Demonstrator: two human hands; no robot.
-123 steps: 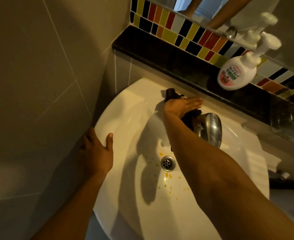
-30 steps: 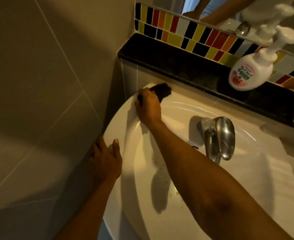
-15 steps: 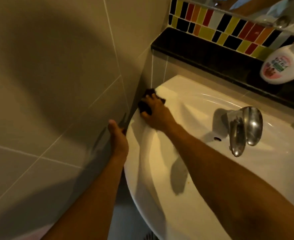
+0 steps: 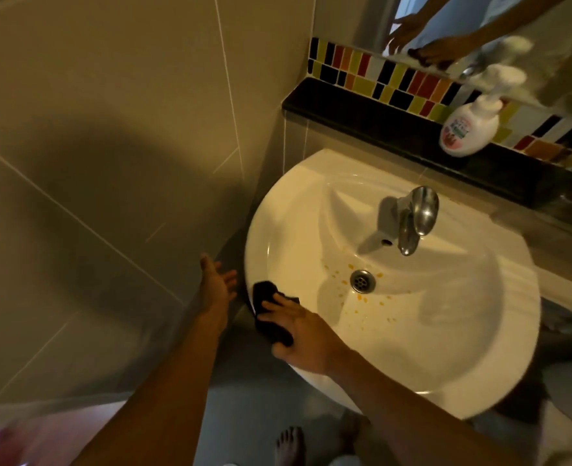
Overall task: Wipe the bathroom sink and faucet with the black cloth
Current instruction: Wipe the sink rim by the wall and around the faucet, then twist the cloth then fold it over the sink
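Head-worn view, steeply down onto sink point(image 4: 479, 358)

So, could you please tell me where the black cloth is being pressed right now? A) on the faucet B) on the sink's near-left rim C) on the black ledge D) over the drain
B: the right hand presses the black cloth onto the sink rim's near-left edge.

The sink point(image 4: 479, 348) is showing glossy white, with orange-yellow specks point(image 4: 362, 299) dotting its bowl around the silver drain point(image 4: 363, 280). The cloth point(image 4: 271, 314) is lying black on its rim. The faucet point(image 4: 415, 216) is gleaming chrome. The mosaic strip point(image 4: 412, 84) is running black, yellow, red, orange and white above the black shelf point(image 4: 378, 119); the bottle point(image 4: 467, 129) is standing white with a pink-and-green label.
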